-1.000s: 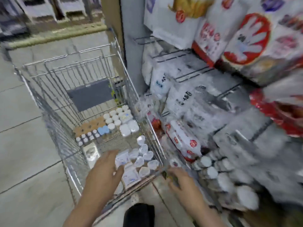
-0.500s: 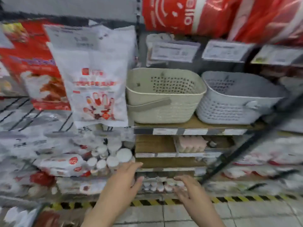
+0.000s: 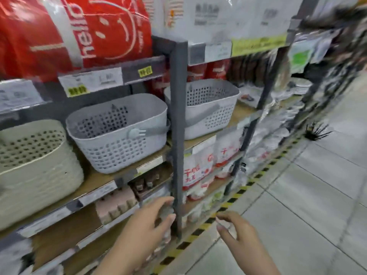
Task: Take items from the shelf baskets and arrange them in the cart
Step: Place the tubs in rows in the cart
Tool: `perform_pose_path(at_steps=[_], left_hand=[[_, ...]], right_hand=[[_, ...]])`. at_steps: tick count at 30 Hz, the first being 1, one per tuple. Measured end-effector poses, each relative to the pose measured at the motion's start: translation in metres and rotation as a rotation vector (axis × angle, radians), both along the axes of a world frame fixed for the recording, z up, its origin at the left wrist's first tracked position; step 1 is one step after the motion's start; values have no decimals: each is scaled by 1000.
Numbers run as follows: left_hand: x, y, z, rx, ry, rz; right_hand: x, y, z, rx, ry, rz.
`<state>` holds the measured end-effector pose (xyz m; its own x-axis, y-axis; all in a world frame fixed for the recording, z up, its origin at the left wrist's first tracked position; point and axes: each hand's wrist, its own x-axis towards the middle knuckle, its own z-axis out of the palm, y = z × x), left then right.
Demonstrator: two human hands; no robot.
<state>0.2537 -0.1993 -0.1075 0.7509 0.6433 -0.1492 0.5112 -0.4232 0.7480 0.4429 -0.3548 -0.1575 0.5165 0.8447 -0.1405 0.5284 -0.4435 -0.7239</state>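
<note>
Grey upright post (image 3: 177,124) — between two grey baskets (image 3: 119,133) — fronts both empty hands (image 3: 147,225).

Your shelf holds three perforated baskets upright in a row: a cream basket (image 3: 29,155) at left, a grey basket (image 3: 119,133) beside it, another grey one (image 3: 204,108) past the upright post.
</note>
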Motion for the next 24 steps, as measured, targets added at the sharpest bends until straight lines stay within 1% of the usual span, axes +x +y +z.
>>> perform_pose_path(at_steps=[6,9,13,17,19,21,24], left_hand=[[84,35,15,53,-113,-3],[132,51,23,85,-167,-28],[193,78,45,149,-273,-73],[240,100,70,231,-343,-48],[253,107,84,249,-370,-16],[263,117,95,290,-393,33],[279,137,105,288,-350,113]], right_hand=[[62,40,29,115,-22,10],[106,56,50,132,-59,12],[170,76,80,235,-120,-17],[218,94,98,316,-54,-44],[236,110,113,354,-44,-14],[252,136,132,378,-64,64],[278,186,156,396,-134,213]])
